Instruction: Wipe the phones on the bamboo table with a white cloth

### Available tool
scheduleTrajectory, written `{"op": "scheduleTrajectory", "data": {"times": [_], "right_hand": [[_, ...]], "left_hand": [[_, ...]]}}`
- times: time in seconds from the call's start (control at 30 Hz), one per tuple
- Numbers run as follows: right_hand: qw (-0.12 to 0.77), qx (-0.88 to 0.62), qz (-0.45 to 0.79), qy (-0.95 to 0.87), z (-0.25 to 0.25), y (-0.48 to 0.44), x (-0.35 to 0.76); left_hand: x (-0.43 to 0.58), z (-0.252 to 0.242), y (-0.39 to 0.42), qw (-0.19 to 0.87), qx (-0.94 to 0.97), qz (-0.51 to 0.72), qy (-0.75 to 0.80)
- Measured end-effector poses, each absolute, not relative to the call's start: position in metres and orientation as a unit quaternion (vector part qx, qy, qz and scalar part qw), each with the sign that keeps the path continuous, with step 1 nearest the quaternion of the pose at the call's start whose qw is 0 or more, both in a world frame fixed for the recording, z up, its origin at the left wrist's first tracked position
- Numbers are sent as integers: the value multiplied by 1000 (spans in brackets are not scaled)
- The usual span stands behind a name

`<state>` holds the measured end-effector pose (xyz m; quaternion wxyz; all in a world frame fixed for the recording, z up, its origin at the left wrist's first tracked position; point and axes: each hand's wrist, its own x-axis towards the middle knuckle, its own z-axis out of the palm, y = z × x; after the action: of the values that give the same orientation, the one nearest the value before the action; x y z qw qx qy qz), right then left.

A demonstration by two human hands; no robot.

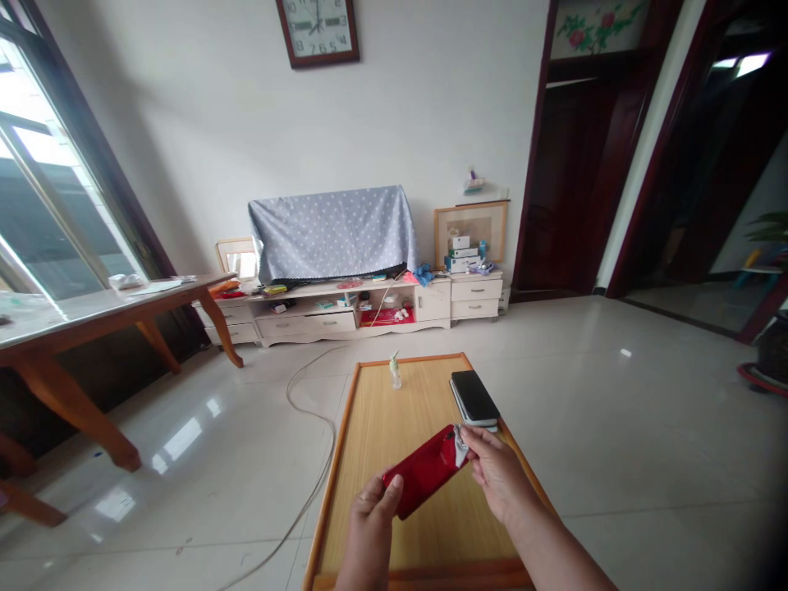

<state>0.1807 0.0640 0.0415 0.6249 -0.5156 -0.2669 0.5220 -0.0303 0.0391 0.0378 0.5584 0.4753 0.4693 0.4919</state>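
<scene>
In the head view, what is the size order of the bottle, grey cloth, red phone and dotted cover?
1. Dotted cover
2. Red phone
3. Bottle and grey cloth: too alike to rank; the cloth is nearer.

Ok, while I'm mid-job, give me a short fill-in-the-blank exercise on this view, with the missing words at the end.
1. The left hand grips a phone whose back is coloured ____.
2. The right hand pinches a pale cloth at one end of the ____.
3. In the picture, the small bottle stands to the ____ of the dark-topped stack.
4. The clock hangs on the ____.

Missing words: red; phone; left; wall.
</scene>
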Motion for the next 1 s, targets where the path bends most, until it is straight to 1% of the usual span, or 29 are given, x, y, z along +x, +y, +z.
{"op": "scheduleTrajectory", "data": {"times": [0.2, 0.43, 0.6, 0.73, 0.8, 0.87, 1.0], "right_hand": [[621, -480, 582, -214, 33, 63, 186], [619, -447, 616, -193, 31, 56, 168], [590, -402, 655, -248, 27, 31, 132], [557, -403, 661, -300, 24, 20, 120], [565, -406, 653, -298, 26, 25, 126], [591, -412, 638, -272, 30, 35, 138], [634, -439, 604, -203, 35, 52, 162]], "left_hand": [[-28, 24, 42, 627, 391, 529, 417], [-13, 20, 43, 689, 289, 551, 373], [-9, 18, 45, 714, 248, 546, 360], [-8, 17, 45, 712, 218, 552, 375], [-7, 19, 45, 710, 208, 553, 383], [-6, 20, 43, 710, 211, 549, 387], [-9, 22, 42, 700, 278, 526, 394]]}}
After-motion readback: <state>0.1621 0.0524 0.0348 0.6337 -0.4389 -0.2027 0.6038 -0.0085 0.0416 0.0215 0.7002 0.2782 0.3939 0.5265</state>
